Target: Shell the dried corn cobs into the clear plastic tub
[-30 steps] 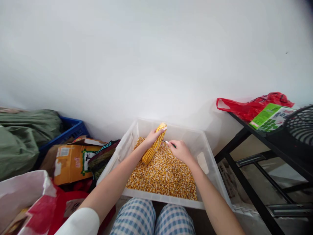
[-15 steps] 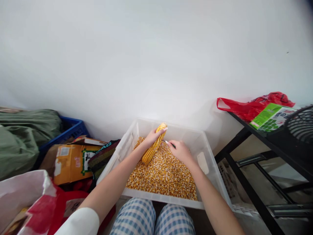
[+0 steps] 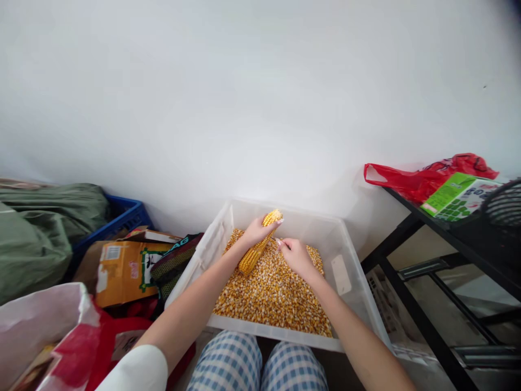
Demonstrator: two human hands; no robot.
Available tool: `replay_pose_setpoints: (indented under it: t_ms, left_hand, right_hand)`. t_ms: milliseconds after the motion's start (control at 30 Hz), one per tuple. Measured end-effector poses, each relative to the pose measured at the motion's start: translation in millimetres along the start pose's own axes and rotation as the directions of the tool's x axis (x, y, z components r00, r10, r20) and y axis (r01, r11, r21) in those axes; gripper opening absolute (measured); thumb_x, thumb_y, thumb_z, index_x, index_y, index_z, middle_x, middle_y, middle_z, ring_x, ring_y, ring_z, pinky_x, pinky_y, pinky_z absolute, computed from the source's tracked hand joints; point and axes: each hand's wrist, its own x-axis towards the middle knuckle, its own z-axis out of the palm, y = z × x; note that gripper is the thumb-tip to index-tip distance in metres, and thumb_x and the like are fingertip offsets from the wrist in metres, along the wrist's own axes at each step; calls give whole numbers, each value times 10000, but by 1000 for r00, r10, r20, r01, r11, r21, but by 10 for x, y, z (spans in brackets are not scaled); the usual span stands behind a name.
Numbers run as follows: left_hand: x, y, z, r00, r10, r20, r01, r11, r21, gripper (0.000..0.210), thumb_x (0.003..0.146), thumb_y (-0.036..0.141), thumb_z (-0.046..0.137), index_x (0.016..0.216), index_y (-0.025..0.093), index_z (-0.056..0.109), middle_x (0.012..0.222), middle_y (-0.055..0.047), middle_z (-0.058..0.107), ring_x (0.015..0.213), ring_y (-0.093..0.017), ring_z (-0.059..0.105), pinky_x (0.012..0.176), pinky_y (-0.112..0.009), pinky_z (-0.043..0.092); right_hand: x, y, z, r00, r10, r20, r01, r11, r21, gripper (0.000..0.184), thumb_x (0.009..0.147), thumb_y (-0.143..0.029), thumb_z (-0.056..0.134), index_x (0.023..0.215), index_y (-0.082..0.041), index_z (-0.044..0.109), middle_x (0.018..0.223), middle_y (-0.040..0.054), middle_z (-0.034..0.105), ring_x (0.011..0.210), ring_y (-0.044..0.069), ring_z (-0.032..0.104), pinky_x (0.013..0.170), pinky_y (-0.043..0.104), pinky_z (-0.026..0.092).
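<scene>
My left hand [image 3: 256,231] is wrapped round a yellow ear of corn [image 3: 253,256], which tilts with its pale end up and to the right. Closed fingers of my right hand [image 3: 296,255] hold a small thin tool with a dark handle [image 3: 288,247], mostly hidden by the fingers. Its tip is close to the right side of the ear; whether it touches I cannot tell. Below both hands, loose corn kernels [image 3: 272,301] cover the bottom of a clear plastic bin [image 3: 362,277].
A black metal rack [image 3: 401,293] stands at the right, with a red plastic bag [image 3: 411,182] and a green-and-white box [image 3: 451,198] on top. On the left are an orange carton [image 3: 122,271], a blue crate [image 3: 128,214] and a red-and-white bag [image 3: 77,331]. A white wall [image 3: 260,108] rises behind.
The view has shifted slightly. My right hand has turned a little by the ear, and its dark-handled tool shows differently. My left hand still grips the corn.
</scene>
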Motion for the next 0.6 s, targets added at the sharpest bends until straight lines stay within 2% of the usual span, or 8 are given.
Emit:
replay_pose_setpoints:
  t_ms: [100,267,400,600]
  left_hand:
    - [-4,-19,8,1000,11,21,-11,1000,16,515,706,578,499,907,115,604,736,-15,590,671,-147,521,608,-233,393]
    - [-6,-35,22,999,14,41,-13,1000,-10,538,710,580,479,918,101,606,776,-30,599,714,-160,530,630,-240,399]
    - [-24,-32,17,998,25,57,-28,998,60,527,714,572,477,919,104,607,759,-32,602,700,-162,528,621,-241,395]
    - [-81,-23,16,958,187,219,-240,938,251,423,696,502,530,871,125,611,682,-6,589,611,-130,498,575,-221,355]
  right_hand:
    - [5,8,13,999,42,15,-43,998,53,337,852,-307,394,644,-141,601,516,-1,519,500,102,418,495,208,237]
    - [-26,-1,-35,990,-138,-10,136,983,-122,330,859,-289,384,603,-154,543,528,13,520,474,95,369,496,243,191]
    - [-21,27,-108,981,-184,58,191,973,-127,317,862,-275,381,607,-154,525,535,9,521,487,92,383,498,240,193]
    - [94,201,-240,934,-215,285,241,969,-59,329,849,-302,414,584,-142,524,578,4,540,541,96,432,520,217,247]
